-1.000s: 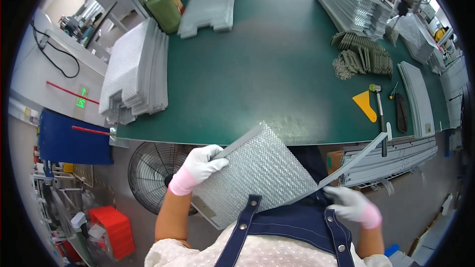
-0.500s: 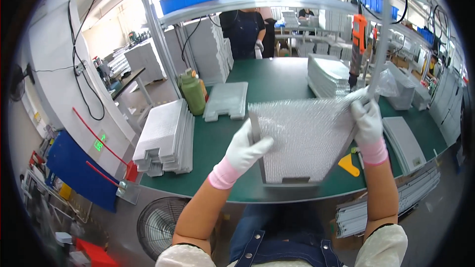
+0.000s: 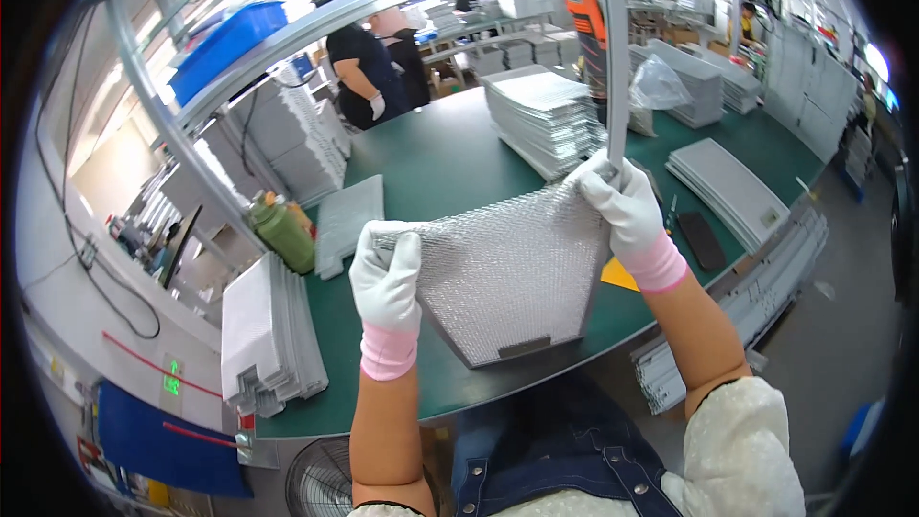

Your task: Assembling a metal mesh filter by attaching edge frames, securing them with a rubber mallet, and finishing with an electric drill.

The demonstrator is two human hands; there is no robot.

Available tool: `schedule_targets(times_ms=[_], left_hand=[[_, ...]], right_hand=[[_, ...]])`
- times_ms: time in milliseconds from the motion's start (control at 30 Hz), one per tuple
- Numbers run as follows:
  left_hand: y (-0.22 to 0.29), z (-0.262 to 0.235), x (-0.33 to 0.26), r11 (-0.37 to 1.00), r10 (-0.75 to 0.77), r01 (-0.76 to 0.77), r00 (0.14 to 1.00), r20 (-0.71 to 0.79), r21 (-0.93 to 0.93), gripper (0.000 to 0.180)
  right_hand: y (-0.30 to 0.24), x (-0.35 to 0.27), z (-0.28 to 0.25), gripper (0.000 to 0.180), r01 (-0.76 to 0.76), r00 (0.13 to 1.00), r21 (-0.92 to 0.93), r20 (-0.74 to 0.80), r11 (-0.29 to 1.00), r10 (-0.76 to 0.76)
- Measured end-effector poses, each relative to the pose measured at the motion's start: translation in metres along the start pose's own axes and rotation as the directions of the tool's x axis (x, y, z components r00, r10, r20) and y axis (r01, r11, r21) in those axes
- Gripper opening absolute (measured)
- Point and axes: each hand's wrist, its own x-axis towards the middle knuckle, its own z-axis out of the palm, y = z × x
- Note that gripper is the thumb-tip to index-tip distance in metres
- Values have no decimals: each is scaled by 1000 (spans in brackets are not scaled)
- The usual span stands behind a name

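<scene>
Both hands gripping mesh panel's upper corners, seemingly.

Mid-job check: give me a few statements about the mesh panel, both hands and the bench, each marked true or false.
1. Both gloved hands hold the silver mesh panel up above the green bench. True.
2. The left hand is bare. False: it wears a white glove with a pink cuff.
3. The right hand also grips a long metal strip that runs upward. True.
4. The green bottle stands at the bench's right end. False: it stands near the left side, beside a flat grey panel.
5. No other people are in view. False: people stand at the far end of the bench.
</scene>
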Motion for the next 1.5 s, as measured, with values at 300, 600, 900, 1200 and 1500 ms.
schedule_targets(times_ms=[300,600,900,1200,1500], left_hand=[[57,-3,-54,999,-32,34,991,129,-14,18],[-34,-41,-114,910,-296,319,947,-122,265,12],[-36,-50,-122,899,-428,436,895,-123,44,7],[-26,-35,-94,998,-47,53,967,-251,16,16],[-52,-18,-119,979,165,-94,884,-436,180,45]], right_hand=[[-47,-52,24,13,-45,990,166,141,985,22],[62,-119,18,32,-124,989,115,-64,986,132],[25,-67,8,35,-241,856,-336,368,910,363],[-7,-26,22,25,292,521,-627,738,722,430],[6,-42,61,17,142,568,-732,612,666,551]])
